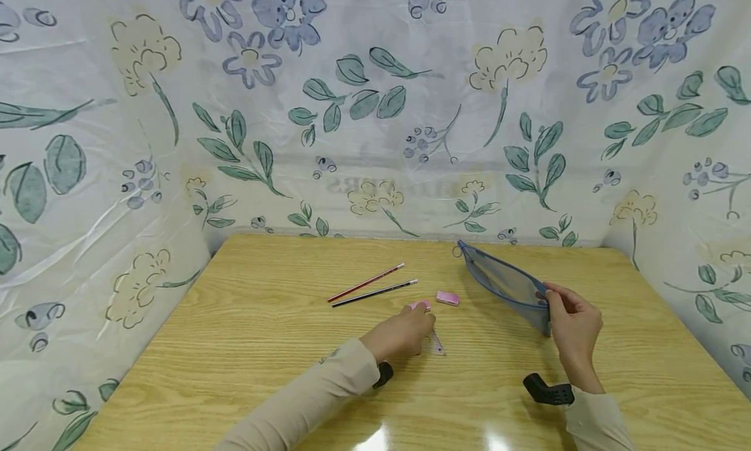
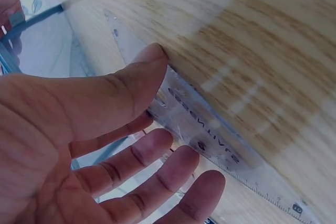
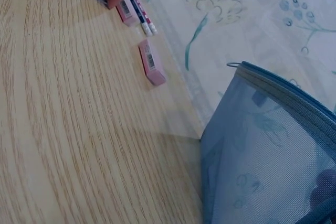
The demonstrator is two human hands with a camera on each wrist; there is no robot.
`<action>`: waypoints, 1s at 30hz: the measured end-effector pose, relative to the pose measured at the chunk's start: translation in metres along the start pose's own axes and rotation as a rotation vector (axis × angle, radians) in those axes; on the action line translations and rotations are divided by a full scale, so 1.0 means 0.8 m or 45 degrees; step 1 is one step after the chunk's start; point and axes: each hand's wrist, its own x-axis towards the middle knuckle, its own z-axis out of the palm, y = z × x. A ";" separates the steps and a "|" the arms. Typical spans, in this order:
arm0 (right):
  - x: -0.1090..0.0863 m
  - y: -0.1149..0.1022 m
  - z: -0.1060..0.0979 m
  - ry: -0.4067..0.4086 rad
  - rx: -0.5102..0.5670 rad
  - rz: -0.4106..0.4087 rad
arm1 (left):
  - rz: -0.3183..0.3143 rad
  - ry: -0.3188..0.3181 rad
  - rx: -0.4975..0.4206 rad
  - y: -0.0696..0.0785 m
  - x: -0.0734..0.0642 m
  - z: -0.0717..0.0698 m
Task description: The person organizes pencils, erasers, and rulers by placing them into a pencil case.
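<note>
My left hand (image 1: pixel 403 334) pinches a clear plastic set square (image 2: pixel 199 124) close over the table. The thumb (image 2: pixel 149 64) lies on its printed face and the fingers are behind it; one pointed corner shows below the hand in the head view. Off to the right, my right hand (image 1: pixel 575 324) grips the rim of a blue mesh zip pouch (image 1: pixel 507 278) by one end. The pouch stands with its zipped mouth parted, a ring hanging at its far end. One pink eraser (image 1: pixel 448 298) lies between hand and pouch; another pink eraser (image 1: pixel 420 304) shows just past the left fingers.
A red pencil (image 1: pixel 365 283) and a dark pencil (image 1: pixel 375 293) lie side by side left of the erasers on the wood-grain table (image 1: pixel 264 347). Floral cloth (image 1: pixel 375 112) hangs behind the table and at both sides.
</note>
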 end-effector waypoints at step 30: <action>0.001 -0.002 -0.002 -0.005 0.014 0.048 | 0.191 0.105 0.129 -0.006 -0.001 0.004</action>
